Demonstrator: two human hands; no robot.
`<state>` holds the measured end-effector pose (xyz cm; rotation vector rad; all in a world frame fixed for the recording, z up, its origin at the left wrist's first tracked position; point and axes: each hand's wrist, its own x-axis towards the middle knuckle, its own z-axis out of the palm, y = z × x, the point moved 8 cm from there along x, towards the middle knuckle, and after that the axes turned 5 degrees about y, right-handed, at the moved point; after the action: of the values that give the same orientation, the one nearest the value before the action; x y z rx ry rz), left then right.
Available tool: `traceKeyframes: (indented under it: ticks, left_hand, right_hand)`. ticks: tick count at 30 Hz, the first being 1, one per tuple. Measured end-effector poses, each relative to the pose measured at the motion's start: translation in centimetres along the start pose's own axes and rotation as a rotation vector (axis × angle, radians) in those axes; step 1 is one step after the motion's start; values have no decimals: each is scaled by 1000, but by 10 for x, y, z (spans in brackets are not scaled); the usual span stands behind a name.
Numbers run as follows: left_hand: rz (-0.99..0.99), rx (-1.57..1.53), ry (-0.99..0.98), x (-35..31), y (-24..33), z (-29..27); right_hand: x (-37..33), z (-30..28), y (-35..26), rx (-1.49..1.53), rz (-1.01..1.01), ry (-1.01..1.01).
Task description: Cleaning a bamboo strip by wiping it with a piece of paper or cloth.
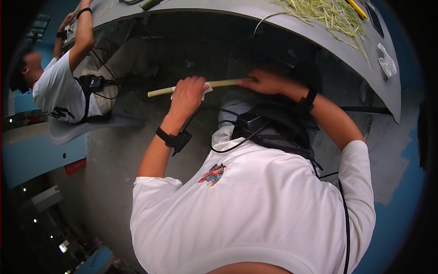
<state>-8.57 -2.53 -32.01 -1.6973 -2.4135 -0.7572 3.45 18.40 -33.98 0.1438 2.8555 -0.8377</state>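
Observation:
A pale yellow-green bamboo stick [223,83] lies crosswise in front of my body, below the table's near edge. My left hand [186,95] is wrapped around it toward its left end. A folded piece of white paper or cloth [207,90] shows between those fingers and the stick. The stick's left tip pokes out past my left hand. At the other end, my right hand [267,82] grips the stick with the thumb along it; its fingers are partly in shadow.
On the grey table [219,6] lie a heap of pale green shavings [324,16], a yellow tool [357,9], a crumpled tissue [387,61] and a green bamboo piece [150,4]. Another person [64,86] sits at the left on a grey seat [91,130]. Black cables [219,150] cross my lap.

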Motion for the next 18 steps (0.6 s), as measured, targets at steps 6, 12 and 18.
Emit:
traceKeyframes:
  ticks: [6,12,18]
  left_hand:
    - [-426,-391,-423,-21,-49,42]
    - [-503,-543,-642,-19,-58,47]
    - [-662,-819,-866,-48,-64,72]
  right_hand:
    - [8,11,-7,-101,-102,39]
    - [3,8,-13,-198,-129,119]
    - [1,-3,-29,-265,-188,57]
